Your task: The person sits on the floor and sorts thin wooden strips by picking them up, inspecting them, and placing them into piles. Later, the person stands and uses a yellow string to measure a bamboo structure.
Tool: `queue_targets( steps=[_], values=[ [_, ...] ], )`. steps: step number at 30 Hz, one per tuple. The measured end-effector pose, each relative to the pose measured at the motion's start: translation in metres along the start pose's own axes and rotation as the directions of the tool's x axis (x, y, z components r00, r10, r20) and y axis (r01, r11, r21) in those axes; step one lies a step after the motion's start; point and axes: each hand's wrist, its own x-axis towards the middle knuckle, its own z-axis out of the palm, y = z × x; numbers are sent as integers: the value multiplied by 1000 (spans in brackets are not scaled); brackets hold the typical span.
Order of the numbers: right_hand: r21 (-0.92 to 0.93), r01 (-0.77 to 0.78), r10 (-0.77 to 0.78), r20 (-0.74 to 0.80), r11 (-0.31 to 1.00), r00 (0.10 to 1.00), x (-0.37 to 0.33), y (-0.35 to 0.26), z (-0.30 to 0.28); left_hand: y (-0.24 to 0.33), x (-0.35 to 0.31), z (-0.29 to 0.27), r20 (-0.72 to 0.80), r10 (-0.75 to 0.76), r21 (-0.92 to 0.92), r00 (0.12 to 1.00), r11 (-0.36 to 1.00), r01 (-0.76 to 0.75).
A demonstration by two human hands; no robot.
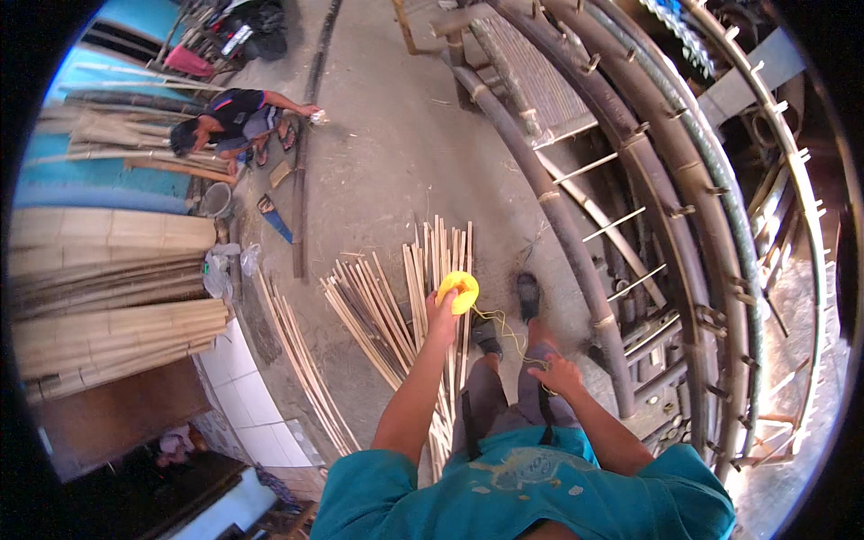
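My left hand [440, 315] is closed around the side of a bright yellow roll of twine [467, 299], holding it out in front of me. A loose yellow strand [516, 334] hangs from the roll in a wavy line and runs across to my right hand [560, 374]. The fingers of that hand are pinched on the strand, close to my right thigh. Below the roll, a bundle of thin bamboo strips [387, 310] lies fanned out on the ground beside my feet.
Long bamboo poles with pegs [666, 207] curve along the right. A thinner row of strips [301, 364] lies at left. Further off, a person [236, 121] crouches near a blue handsaw [274, 218], a bucket [216, 200] and a dark pole [301, 211]. Stacked bamboo [117, 333] fills the left side.
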Motion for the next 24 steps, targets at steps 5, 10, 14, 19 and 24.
queue_targets(
  steps=[5, 10, 14, 19, 24],
  values=[
    [14, -76, 74, 85, 997, 994, 63, 29, 65, -76, 196, 10, -21, -28, -178, 999, 984, 23],
    [34, 45, -45, 7, 998, 999, 112, 21, 23, -165, 378, 40, -281, -61, 96, 958, 991, 92],
    [149, 11, -10, -13, 989, 1000, 150, 47, 6, -196, 477, 119, -67, -201, -70, 977, 978, 197],
    [99, 24, -18, -67, 995, 998, 187, 52, -15, -241, 560, 192, -169, -279, -256, 945, 939, 232],
    [45, -37, 37, 10, 998, 999, 201, 51, -27, -273, 594, 181, -90, -295, -407, 951, 882, 236]
  ],
)
